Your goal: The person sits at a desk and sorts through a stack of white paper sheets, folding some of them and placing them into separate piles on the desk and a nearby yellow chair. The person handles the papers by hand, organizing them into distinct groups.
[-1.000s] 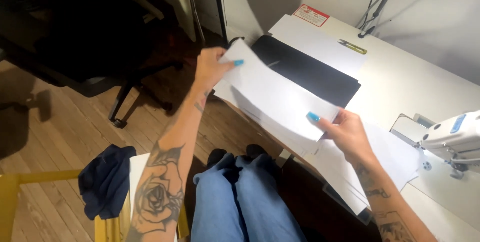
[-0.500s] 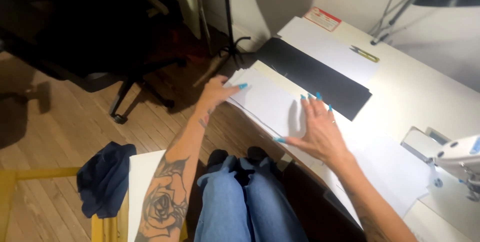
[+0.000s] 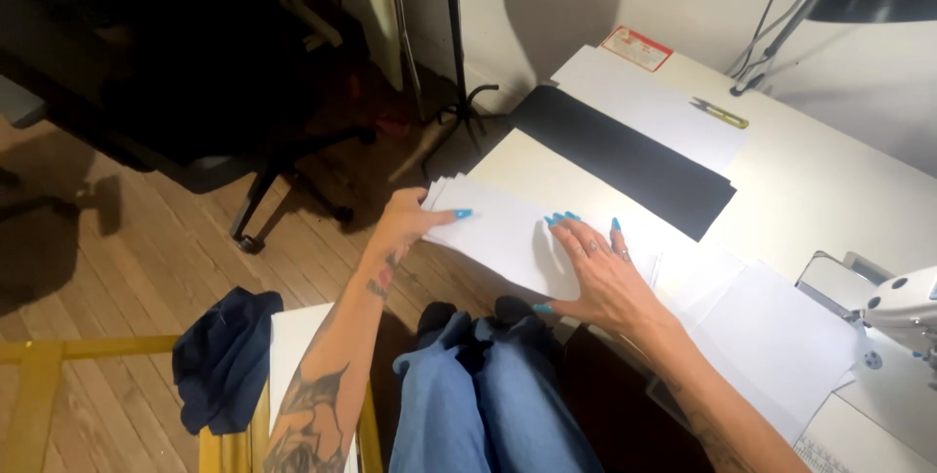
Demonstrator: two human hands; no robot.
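While the right hand (image 3: pixel 595 273) lies flat and spread, palm down, on the stack of white rectangular fabric pieces (image 3: pixel 508 239), the left hand (image 3: pixel 405 224) pinches the stack's near-left corner between thumb and fingers. That stack sits at the front edge of the pale desk (image 3: pixel 820 180), its left corners fanned slightly, so squaring it up looks partly done, with the edges not yet flush. Beyond it lies a long black fabric strip (image 3: pixel 625 156), then a larger white sheet (image 3: pixel 654 102). More white pieces (image 3: pixel 781 336) spread rightward toward a white sewing machine (image 3: pixel 903 302). A dark blue cloth (image 3: pixel 224 356) rests lower left.
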